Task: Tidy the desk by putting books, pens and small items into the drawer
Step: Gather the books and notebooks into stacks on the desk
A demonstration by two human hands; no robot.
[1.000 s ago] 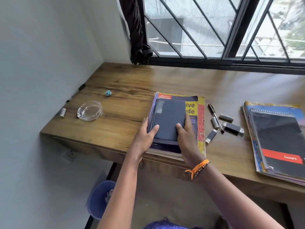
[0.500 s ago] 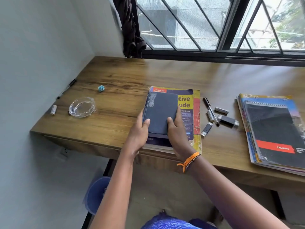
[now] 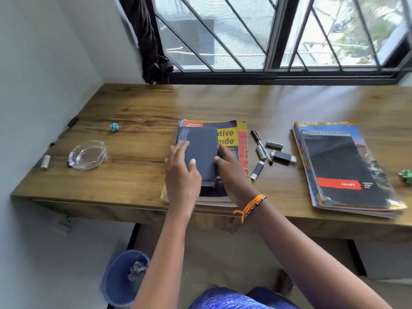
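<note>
**Dark notebook held on top of the book stack at the desk's front edge**

The dark notebook is seen lying on top of a stack of books at the centre of the wooden desk, near the front edge. The left hand is laid over the notebook's left side, with fingers held fairly straight and the thumb resting on the cover. The right hand is placed at the notebook's right edge, the thumb pressed against that edge; whether the fingers are curled under it cannot be told. An orange wristband is worn on the right wrist.

At 3 o'clock from the stack, a black pen, two batteries and two USB sticks are scattered just beside one another. Further toward 3 o'clock, a second pile of notebooks is found, topped by a black spiral-bound pad. A green crumpled scrap is seen at the right border.

At 9 o'clock from the stack, a glass ashtray is set, with a small battery to its left. A second pen lies along the wall at 10 o'clock, and a small teal ball lies near it. A blue bin stands on the floor under the desk.
</note>
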